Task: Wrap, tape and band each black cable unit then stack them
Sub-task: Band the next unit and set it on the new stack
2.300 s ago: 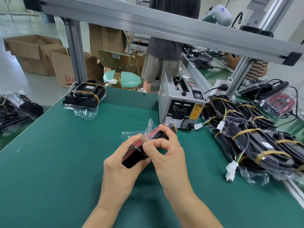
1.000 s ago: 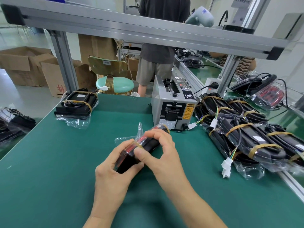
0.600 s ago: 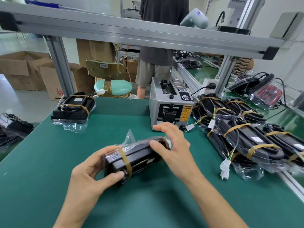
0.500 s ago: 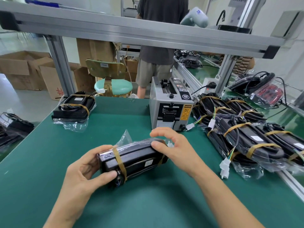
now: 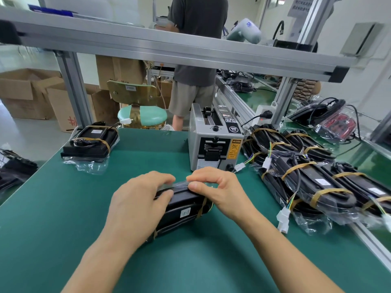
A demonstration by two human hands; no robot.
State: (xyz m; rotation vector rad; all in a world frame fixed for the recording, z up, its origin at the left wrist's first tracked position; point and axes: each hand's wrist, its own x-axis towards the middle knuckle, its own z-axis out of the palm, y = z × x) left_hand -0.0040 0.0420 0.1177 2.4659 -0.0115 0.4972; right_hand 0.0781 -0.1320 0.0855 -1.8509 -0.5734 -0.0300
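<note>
your left hand (image 5: pixel 137 205) lies over the near end of the black cable unit (image 5: pixel 182 210), fingers curled onto its top, while your right hand (image 5: pixel 220 190) pinches the clear plastic wrap (image 5: pixel 181 183) at the far upper edge between thumb and forefinger. behind them, close to your right fingers, stands the grey tape dispenser (image 5: pixel 213 140). a row of banded units (image 5: pixel 306 172) crowds the right side, white connectors trailing toward your right forearm. one finished unit (image 5: pixel 91 142) sits at the far left corner of the green mat (image 5: pixel 63 208). open mat lies to the left and in front of your hands. the unit rests on the mat at centre, tilted on its long side, with tan bands round each end and a small white label on its face.
</note>
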